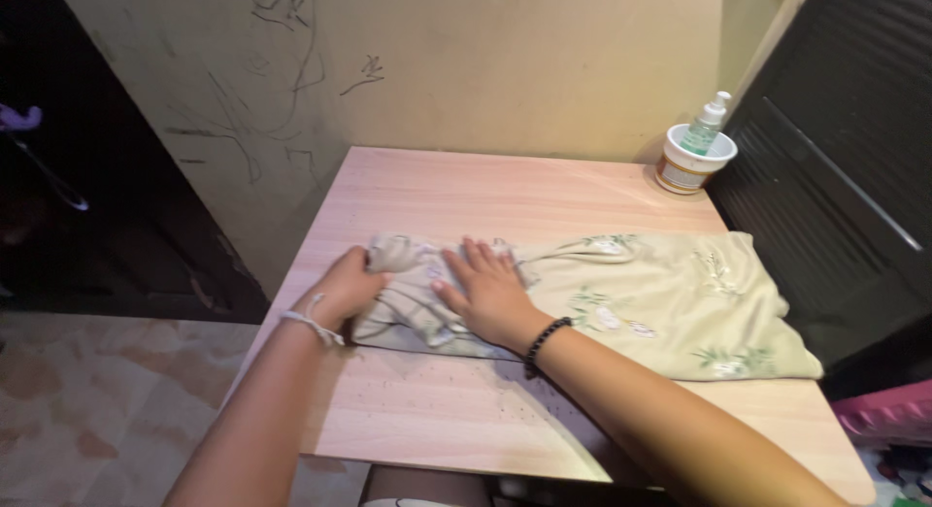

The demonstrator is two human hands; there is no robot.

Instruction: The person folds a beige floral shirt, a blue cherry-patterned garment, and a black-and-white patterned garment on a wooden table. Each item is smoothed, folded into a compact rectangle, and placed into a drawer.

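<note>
Looking down at: a wood table (pixel 466 410) with a pale green leaf-print cloth (pixel 660 294) spread across it, so everything below is placed off the cloth.
Left hand (pixel 345 289): at the cloth's left end, fingers curled around the bunched-up edge, so a closed pinch grip on the fabric; thin white band on that wrist.
Right hand (pixel 490 294): just beside the left one, lying on top of the cloth's folded left part. Palm down, fingers spread flat, pressing rather than gripping anything. Black bead bracelet (pixel 546 338) on the wrist.
Cloth: left part is rumpled and doubled over under the hands, the rest lies flat and runs out to the table's right edge.
Tub (pixel 691 158): white, behind the cloth's right end in the table's far corner, well apart from it, with a green pump bottle (pixel 704 129) standing in it.
</note>
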